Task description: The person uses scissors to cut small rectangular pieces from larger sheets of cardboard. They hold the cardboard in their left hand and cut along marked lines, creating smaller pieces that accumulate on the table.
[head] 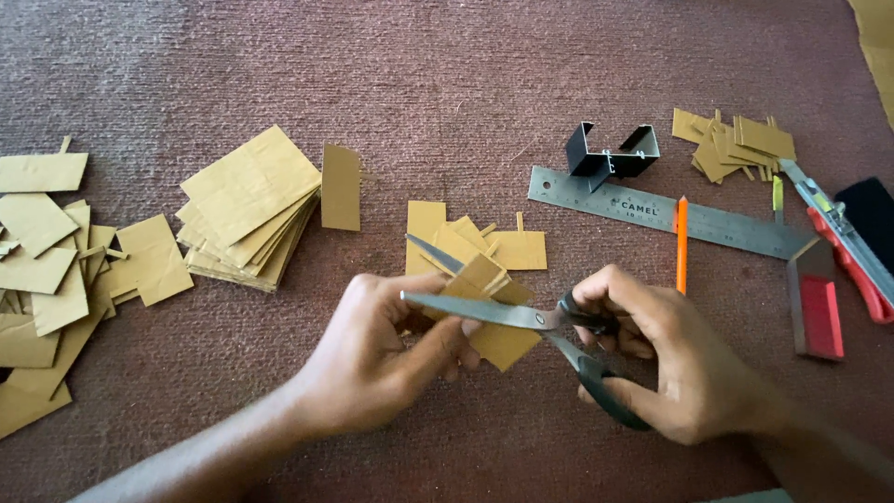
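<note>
My left hand (382, 349) pinches a small brown cardboard piece (498, 340) low in the middle of the view. My right hand (670, 359) grips black-handled scissors (521, 317), fingers through the loops. The blades are spread apart, one lying across the cardboard piece and the other pointing up-left. Just behind the hands lie a few small cut cardboard pieces (466, 242) on the carpet.
On the dark red carpet (447, 84): a stack of cardboard rectangles (250, 210), loose offcuts at far left (47, 270), a steel square ruler (670, 216), an orange pencil (681, 244), a black metal bracket (610, 151), more scraps (736, 144), a red utility knife (843, 242).
</note>
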